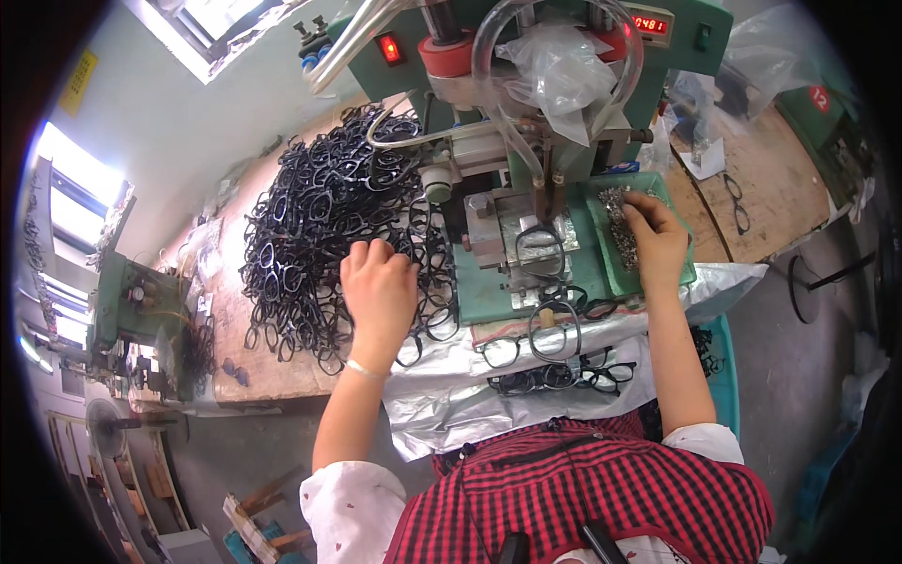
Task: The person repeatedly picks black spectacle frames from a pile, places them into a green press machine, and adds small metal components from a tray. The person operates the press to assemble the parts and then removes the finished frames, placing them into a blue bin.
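While the right hand [658, 230] reaches over the right edge of the green tray [687, 263], I see its thumb and forefinger close together at the small metal bits [615, 221]; I cannot tell whether they pinch one. The left hand [380, 287] is at the right edge of the heap of black spectacle frames [319, 216], fingers curled, and whether they grip one is hidden from me. One mounted black frame [554, 302] sits in the press [376, 85], its front ring appearing to reach past the front edge of the green base [472, 293]. I judge three risks: interlocked frames could drag others along if one is pulled; a knock to the tray's rim could scatter bits; a forearm [684, 376] brushing that overhanging ring could skew it. The mounted frame's long axis runs back to front, one ring toward the press, the other toward the wearer, slanting slightly right.
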`<state>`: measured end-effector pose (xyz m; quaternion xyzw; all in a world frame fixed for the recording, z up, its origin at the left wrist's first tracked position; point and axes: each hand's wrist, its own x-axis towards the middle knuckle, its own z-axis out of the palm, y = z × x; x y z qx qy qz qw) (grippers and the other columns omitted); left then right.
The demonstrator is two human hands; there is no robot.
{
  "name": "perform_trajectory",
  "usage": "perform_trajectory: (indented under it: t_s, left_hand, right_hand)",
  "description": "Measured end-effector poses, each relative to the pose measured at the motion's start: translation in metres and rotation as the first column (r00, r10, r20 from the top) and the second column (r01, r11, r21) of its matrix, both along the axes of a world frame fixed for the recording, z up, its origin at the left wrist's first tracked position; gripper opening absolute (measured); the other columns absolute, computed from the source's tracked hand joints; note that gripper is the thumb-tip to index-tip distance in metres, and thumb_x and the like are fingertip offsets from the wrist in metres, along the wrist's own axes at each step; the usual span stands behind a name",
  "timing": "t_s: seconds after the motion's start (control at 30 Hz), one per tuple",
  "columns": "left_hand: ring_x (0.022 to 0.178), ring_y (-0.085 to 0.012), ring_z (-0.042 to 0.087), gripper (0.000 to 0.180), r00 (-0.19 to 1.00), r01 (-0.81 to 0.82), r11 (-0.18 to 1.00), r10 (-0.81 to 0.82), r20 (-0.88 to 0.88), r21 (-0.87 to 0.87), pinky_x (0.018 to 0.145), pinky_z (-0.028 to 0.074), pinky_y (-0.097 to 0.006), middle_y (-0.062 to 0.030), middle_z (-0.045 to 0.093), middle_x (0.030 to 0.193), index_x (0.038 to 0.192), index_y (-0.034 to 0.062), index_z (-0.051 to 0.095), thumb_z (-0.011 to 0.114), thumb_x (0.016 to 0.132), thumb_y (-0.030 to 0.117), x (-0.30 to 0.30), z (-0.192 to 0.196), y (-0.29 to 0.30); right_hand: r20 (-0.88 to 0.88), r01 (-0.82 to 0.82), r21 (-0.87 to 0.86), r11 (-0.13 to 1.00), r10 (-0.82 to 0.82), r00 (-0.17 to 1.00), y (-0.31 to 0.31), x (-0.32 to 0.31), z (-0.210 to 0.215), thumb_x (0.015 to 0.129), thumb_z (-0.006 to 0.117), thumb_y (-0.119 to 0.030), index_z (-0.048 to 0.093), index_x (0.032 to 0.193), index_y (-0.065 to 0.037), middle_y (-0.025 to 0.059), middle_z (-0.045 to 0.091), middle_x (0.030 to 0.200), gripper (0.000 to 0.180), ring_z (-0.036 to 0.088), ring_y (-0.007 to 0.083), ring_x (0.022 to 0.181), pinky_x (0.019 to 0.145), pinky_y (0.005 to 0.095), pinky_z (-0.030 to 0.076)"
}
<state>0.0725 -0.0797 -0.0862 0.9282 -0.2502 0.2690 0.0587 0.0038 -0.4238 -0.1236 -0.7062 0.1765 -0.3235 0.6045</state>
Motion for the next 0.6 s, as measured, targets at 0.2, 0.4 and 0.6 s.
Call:
perform_trajectory:
  t_s: [0.2,0.4,0.6]
  left_hand:
    - [0.092,-0.0242,0.056,0.011,0.995,-0.093,0.955,0.099,0.008,-0.283,0.081,0.044,-0.038,-0.0056,0.063,0.092,0.08,0.0057,0.072,0.077,0.079,0.016,0.019,-0.018,0.011]
    - [0.068,-0.0092,0.05,0.032,0.855,-0.043,0.063,-0.514,-0.07,-0.997,0.06,0.044,-0.023,-0.0018,0.054,0.077,0.124,-0.0015,0.054,0.037,0.109,0.022,0.0,0.034,0.014]
    - [0.062,-0.0059,0.036,0.038,0.727,-0.337,-0.019,-0.641,-0.248,-0.941,0.049,0.032,-0.02,0.0034,0.043,0.075,0.124,0.0074,0.054,0.041,0.108,0.039,0.005,-0.004,-0.02]
  right_hand:
    - [0.004,0.173,-0.465,0.868,-0.193,0.981,-0.026,-0.068,-0.02,0.082,0.071,0.0,0.073,0.097,-0.001,0.0072,0.072,0.095,0.014,0.066,0.0167,0.091,0.087,0.0293,0.049]
    - [0.035,0.09,-0.375,0.923,-0.083,0.996,-0.012,-0.086,0.017,0.079,0.073,0.0,0.073,0.094,-0.002,0.0092,0.072,0.095,0.014,0.067,0.0218,0.091,0.087,0.0328,0.05]
    - [0.215,-0.156,-0.317,0.935,0.231,0.949,0.051,0.001,0.058,0.079,0.072,-0.002,0.067,0.104,-0.003,0.0071,0.071,0.089,0.026,0.068,0.0191,0.087,0.08,0.0304,0.05]
